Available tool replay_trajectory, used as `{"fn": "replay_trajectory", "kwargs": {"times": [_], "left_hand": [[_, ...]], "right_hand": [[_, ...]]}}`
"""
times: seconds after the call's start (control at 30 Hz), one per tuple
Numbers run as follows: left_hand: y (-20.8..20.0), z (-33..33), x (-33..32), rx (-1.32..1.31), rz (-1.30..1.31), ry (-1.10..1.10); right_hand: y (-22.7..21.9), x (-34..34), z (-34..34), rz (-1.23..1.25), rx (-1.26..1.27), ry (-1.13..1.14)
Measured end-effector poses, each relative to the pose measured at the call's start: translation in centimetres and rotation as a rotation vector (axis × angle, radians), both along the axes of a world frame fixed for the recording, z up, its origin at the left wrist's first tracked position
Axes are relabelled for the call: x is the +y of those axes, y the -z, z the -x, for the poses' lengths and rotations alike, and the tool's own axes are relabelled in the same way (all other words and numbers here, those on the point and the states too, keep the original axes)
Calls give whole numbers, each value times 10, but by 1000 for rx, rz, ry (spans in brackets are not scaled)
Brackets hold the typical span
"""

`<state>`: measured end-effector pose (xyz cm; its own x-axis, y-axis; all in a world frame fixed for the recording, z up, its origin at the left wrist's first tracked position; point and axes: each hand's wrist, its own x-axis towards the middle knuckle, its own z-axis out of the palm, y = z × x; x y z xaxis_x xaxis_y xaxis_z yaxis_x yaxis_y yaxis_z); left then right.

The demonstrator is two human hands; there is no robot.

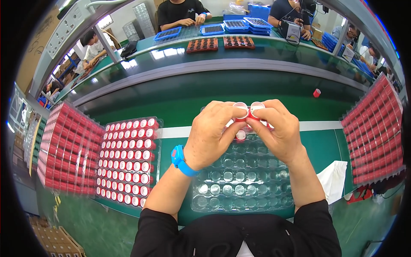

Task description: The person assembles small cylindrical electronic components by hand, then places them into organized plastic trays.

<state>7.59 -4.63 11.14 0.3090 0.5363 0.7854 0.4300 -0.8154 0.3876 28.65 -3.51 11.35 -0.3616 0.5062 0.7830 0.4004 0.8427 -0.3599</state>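
My left hand [214,132] pinches a small red cylinder with a pale round end [240,107] between thumb and fingers. Beside it, my right hand [276,130] grips a second such red cylinder [257,107]; the two are side by side, almost touching. Both are held over the far part of a clear plastic tray [239,210] with rows of round pockets. One red cylinder with a white end [241,135] sits in that tray just below my fingers. More red shows behind my right fingers, partly hidden. The tray's nearer pockets hold nothing.
At left lies a tray full of red cylinders [126,160], next to a tall stack of filled trays [68,150]. Another stack [374,132] stands at right, near a white cloth [335,182]. A single red cylinder [317,93] lies farther back. Co-workers sit across the bench.
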Motion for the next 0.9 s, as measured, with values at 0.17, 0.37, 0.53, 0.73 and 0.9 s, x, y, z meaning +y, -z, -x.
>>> {"fn": "replay_trajectory", "kwargs": {"times": [0.17,0.37,0.53,0.73,0.9], "left_hand": [[1,3,-4,-64,210,21],[6,7,2,-466,860,378],[12,4,9,-691,1230,499],[23,1,18,-789,1400,616],[31,2,21,-846,1430,701]], "right_hand": [[4,-1,-1,398,42,-59],[-3,-1,-1,783,297,-296],[2,9,-3,1120,400,-295],[12,21,-2,1327,527,-344],[19,24,-3,1384,583,-390]]}}
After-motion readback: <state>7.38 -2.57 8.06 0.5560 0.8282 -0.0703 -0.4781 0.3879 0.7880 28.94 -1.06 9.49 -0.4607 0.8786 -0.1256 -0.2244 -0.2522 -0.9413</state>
